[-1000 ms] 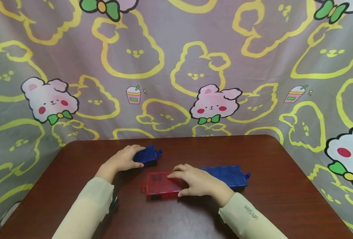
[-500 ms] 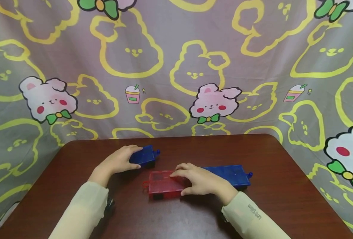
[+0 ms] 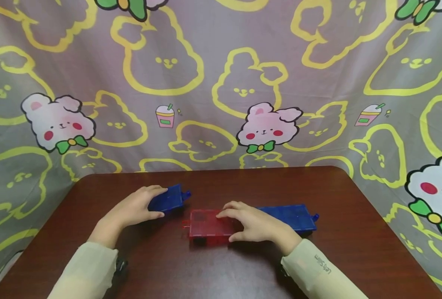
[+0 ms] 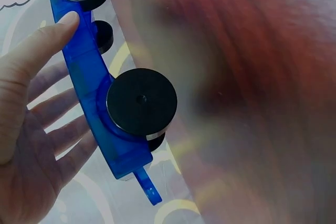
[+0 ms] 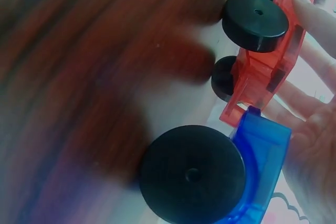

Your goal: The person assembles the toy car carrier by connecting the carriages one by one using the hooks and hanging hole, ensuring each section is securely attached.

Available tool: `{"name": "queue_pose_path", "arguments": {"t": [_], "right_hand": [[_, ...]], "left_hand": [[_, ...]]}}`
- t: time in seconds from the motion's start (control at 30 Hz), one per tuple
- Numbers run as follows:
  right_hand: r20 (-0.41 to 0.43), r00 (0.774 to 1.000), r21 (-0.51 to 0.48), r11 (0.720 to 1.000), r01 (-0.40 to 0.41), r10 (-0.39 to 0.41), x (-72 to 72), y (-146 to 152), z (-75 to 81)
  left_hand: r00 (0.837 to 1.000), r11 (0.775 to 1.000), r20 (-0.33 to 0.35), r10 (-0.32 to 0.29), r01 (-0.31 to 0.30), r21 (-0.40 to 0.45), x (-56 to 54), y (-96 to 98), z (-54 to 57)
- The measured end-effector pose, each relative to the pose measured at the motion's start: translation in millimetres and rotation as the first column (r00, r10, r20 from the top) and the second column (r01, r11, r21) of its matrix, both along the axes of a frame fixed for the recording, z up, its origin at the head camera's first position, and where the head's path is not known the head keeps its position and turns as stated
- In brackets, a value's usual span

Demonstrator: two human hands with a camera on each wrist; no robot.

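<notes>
Two translucent toy train cars stand in line on the table: a red car (image 3: 206, 227) on the left and a blue car (image 3: 292, 218) behind it on the right. My right hand (image 3: 260, 225) grips the red car across its sides and hides where the two meet in the head view. In the right wrist view the red car's end piece (image 5: 232, 115) overlaps the blue car's front (image 5: 262, 140). Farther left, a second blue car (image 3: 170, 198) is held between the thumb and fingers of my left hand (image 3: 131, 209). Its hook (image 4: 148, 186) points right, toward the red car's loop (image 3: 185, 224), apart from it.
The cars have round black wheels, such as the large wheel (image 4: 142, 100) in the left wrist view. A brown wooden table (image 3: 191, 274) lies beneath everything. A printed cloth (image 3: 213, 83) hangs along its back and sides.
My left hand has drawn its blue car left and nearer to me. My right hand and the red and blue pair have shifted slightly right.
</notes>
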State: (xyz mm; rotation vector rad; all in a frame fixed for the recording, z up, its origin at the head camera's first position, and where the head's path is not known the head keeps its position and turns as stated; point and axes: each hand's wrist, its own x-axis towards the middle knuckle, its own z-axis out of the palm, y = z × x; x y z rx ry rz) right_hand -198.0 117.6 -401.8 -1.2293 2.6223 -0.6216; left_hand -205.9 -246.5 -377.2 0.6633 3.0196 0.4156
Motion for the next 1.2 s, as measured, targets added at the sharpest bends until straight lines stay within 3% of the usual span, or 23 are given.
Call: {"name": "queue_pose_path", "arguments": {"t": [0.43, 0.8, 1.2], "right_hand": [[0.009, 1.0, -0.025, 0.999, 0.023, -0.022, -1.5, 2.8, -3.5], [0.007, 1.0, -0.048, 0.999, 0.026, -0.025, -3.5, 3.0, -3.7], [-0.004, 1.0, -0.049, 0.998, 0.027, -0.027, -4.7, 3.1, -2.9]], "left_hand": [[1.0, 1.0, 0.006, -0.012, 0.012, -0.013, 29.9, -9.6, -1.8], [1.0, 1.0, 0.011, -0.012, 0.012, -0.018, 47.4, -10.8, -5.6], [1.0, 1.0, 0.029, -0.003, 0.003, -0.029, 55.0, -4.4, -3.8]]}}
